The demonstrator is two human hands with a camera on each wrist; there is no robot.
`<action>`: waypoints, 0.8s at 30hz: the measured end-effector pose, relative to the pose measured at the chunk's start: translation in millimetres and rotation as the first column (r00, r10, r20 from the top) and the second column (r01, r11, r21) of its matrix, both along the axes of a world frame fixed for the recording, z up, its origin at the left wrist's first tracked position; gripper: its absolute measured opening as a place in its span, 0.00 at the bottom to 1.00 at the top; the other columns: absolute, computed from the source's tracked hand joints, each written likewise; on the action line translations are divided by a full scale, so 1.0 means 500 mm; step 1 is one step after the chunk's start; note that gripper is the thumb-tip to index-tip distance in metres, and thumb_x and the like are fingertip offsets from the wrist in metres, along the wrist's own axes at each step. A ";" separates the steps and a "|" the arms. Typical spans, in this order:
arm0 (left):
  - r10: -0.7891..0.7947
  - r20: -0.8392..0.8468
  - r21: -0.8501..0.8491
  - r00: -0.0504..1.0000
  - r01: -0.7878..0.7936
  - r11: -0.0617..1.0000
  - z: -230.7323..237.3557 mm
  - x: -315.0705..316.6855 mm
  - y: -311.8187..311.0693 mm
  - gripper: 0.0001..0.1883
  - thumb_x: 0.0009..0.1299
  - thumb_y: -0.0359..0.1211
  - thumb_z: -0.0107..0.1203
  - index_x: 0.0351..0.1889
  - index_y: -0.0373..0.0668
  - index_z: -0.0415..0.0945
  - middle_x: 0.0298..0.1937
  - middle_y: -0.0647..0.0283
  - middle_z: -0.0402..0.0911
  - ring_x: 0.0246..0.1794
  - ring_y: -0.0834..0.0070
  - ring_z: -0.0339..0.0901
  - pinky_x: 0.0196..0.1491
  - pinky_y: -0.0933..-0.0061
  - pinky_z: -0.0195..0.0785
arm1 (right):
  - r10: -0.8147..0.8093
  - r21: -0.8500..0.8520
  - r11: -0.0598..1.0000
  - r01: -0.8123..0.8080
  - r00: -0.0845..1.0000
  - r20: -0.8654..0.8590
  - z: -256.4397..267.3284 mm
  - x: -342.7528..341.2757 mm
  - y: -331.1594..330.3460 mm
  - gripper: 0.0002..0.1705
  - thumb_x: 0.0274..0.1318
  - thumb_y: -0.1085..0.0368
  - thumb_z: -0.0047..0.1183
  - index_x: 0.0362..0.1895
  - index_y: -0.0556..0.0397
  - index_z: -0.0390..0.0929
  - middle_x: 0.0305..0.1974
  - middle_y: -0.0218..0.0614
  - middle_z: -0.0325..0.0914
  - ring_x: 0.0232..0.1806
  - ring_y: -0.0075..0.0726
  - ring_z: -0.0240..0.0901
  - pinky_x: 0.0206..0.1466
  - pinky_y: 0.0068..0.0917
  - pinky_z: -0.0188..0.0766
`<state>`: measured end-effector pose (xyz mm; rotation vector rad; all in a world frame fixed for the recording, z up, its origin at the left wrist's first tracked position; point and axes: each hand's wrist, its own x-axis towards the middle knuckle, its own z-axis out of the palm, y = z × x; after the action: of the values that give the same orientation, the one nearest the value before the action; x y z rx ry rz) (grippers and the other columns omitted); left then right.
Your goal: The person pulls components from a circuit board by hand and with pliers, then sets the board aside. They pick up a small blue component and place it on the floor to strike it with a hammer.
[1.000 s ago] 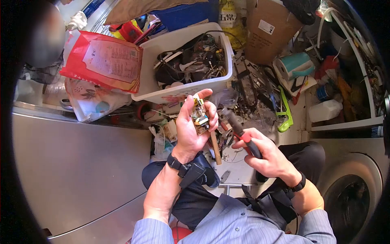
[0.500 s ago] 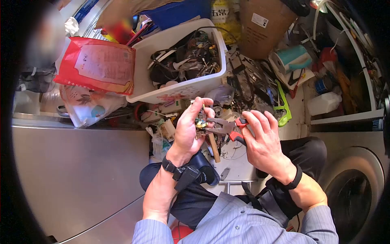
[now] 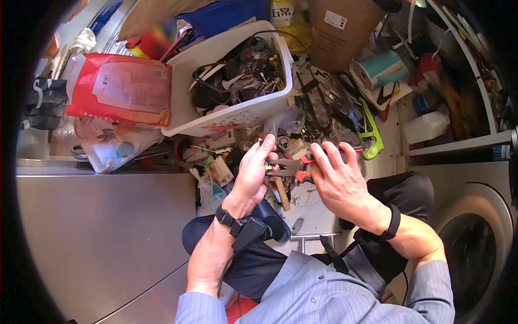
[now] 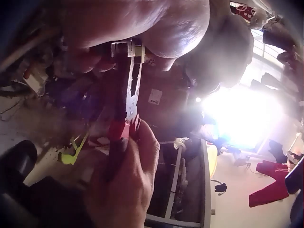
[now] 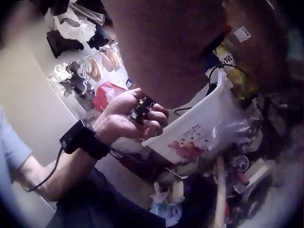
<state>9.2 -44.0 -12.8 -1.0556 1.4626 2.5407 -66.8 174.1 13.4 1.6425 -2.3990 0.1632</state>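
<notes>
My left hand (image 3: 249,178) holds a small circuit board (image 5: 142,110) with parts on it, fingers curled round its edges. In the head view most of the board hides behind the thumb and fingers. My right hand (image 3: 345,186) grips a pair of pliers (image 3: 290,167) by its red and black handles, back of the hand up. The pliers point left, and their parted jaws reach the board at the left fingertips. In the left wrist view the pliers (image 4: 132,97) overlap a light-coloured part (image 4: 137,51) at the board's edge.
A white bin (image 3: 232,116) full of cables and scrap stands ahead, beside a red bag (image 3: 127,89). Loose parts, a wooden handle (image 3: 281,195) and a lime-green tool (image 3: 370,135) lie on the floor. A washing machine (image 3: 469,243) is on the right, a metal panel (image 3: 102,232) on the left.
My right hand has swung the pliers up and left, from apart to the board. My left hand has turned, so less of the board shows. The head view has shifted slightly.
</notes>
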 end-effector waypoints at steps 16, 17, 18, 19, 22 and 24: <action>-0.001 0.104 -0.088 0.995 0.010 0.996 0.012 -0.011 0.061 0.26 0.80 0.63 0.49 0.40 0.50 0.74 0.30 0.74 0.72 0.25 0.85 0.68 0.22 0.82 0.56 | -0.042 -0.014 0.999 0.044 0.989 0.139 -0.023 -0.026 0.004 0.24 0.50 0.64 0.59 0.53 0.55 0.72 0.40 0.41 0.73 0.46 0.47 0.72 0.53 0.47 0.61; 0.025 0.082 -0.076 0.996 -0.018 0.997 0.011 -0.012 0.066 0.26 0.80 0.63 0.49 0.40 0.50 0.73 0.29 0.75 0.71 0.25 0.85 0.68 0.22 0.82 0.56 | -0.035 -0.005 0.999 0.036 0.987 0.158 -0.025 -0.026 0.004 0.23 0.50 0.64 0.59 0.51 0.56 0.73 0.39 0.41 0.74 0.44 0.47 0.71 0.51 0.46 0.62; 0.023 0.077 -0.073 0.997 -0.017 0.997 0.008 -0.011 0.067 0.26 0.80 0.63 0.49 0.40 0.50 0.73 0.29 0.75 0.71 0.25 0.85 0.68 0.22 0.82 0.56 | -0.037 -0.002 0.999 0.038 0.987 0.153 -0.030 -0.023 0.005 0.23 0.50 0.64 0.59 0.51 0.56 0.73 0.39 0.41 0.74 0.44 0.47 0.71 0.51 0.46 0.62; 0.000 0.074 -0.101 0.997 0.008 0.995 0.000 -0.006 0.065 0.26 0.80 0.63 0.48 0.40 0.50 0.73 0.29 0.75 0.71 0.25 0.86 0.67 0.22 0.82 0.55 | -0.030 -0.029 0.999 0.036 0.985 0.172 -0.037 -0.017 0.003 0.23 0.46 0.66 0.59 0.49 0.57 0.72 0.38 0.42 0.72 0.43 0.48 0.70 0.50 0.46 0.61; -0.048 0.057 -0.125 0.997 0.054 0.991 -0.014 0.006 0.071 0.25 0.81 0.62 0.48 0.41 0.51 0.72 0.30 0.76 0.70 0.25 0.87 0.67 0.23 0.82 0.52 | -0.018 -0.059 0.998 0.031 0.975 0.220 -0.050 -0.007 0.010 0.23 0.41 0.68 0.61 0.45 0.57 0.71 0.36 0.43 0.70 0.42 0.51 0.68 0.48 0.46 0.61; -0.073 0.044 -0.174 0.996 0.079 0.982 -0.015 0.008 0.070 0.24 0.81 0.61 0.48 0.42 0.52 0.73 0.30 0.77 0.70 0.26 0.88 0.66 0.23 0.83 0.52 | -0.043 -0.005 0.999 0.047 0.943 0.329 -0.051 -0.002 0.010 0.23 0.38 0.70 0.61 0.43 0.57 0.71 0.37 0.44 0.70 0.42 0.53 0.68 0.46 0.47 0.60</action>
<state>13.1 -8.8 -20.1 -1.0389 1.7081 2.3635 -67.8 179.3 -12.1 1.6653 -2.6655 0.4804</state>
